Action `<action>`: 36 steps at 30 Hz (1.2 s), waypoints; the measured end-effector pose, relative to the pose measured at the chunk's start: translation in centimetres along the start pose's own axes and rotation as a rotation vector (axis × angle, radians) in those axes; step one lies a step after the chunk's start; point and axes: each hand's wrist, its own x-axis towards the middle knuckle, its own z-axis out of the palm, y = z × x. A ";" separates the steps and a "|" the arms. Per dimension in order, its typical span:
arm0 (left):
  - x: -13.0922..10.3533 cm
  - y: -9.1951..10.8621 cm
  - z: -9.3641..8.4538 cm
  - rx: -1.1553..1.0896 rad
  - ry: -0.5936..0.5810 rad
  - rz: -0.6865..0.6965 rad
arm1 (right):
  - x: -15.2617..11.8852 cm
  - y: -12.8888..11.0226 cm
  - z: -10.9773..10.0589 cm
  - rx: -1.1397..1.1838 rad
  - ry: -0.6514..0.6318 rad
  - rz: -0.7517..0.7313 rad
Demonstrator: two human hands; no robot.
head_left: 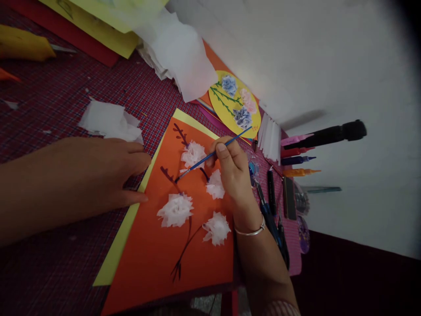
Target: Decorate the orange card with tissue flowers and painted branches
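Mid-frame, your right hand (233, 169) pinched a seemingly light, stiff paintbrush (200, 162) mid-handle; your left hand (103, 169), half-open, gripped nothing.

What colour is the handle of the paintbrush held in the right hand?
Blue; the paintbrush in the right hand shows in the head view.

A card (144, 254) is lying over a sheet (113, 259) on the tabletop (39, 109), with flowers (176, 210) sitting on it. Tissues (105, 118) are resting to its left, an oval (245, 83) is lying behind, a phone (290, 198) right.
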 end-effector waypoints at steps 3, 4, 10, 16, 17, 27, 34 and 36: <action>0.1 -0.1 0.1 0.007 0.003 0.002 | 0.0 0.0 0.0 -0.023 -0.003 0.010; 0.1 -0.1 0.1 0.015 -0.002 -0.001 | 0.0 0.1 0.0 -0.023 -0.001 0.008; -0.1 0.0 0.0 0.056 -0.004 -0.008 | 0.2 0.9 -1.0 0.063 0.034 -0.014; 0.1 -0.9 1.2 0.037 0.037 -0.012 | -0.1 0.9 -0.9 0.105 -0.041 0.010; 0.2 -1.2 1.5 0.039 0.044 -0.015 | -0.2 0.9 -0.9 0.112 -0.051 0.009; 0.2 -1.3 2.1 0.042 0.111 0.008 | -0.4 0.6 -0.5 0.007 -0.034 -0.014; 0.0 -1.1 1.5 0.010 0.088 0.012 | -0.4 0.4 -0.7 0.141 0.106 0.018; 0.0 -1.1 1.4 0.000 0.093 0.031 | -0.6 0.4 -0.6 0.185 0.144 0.015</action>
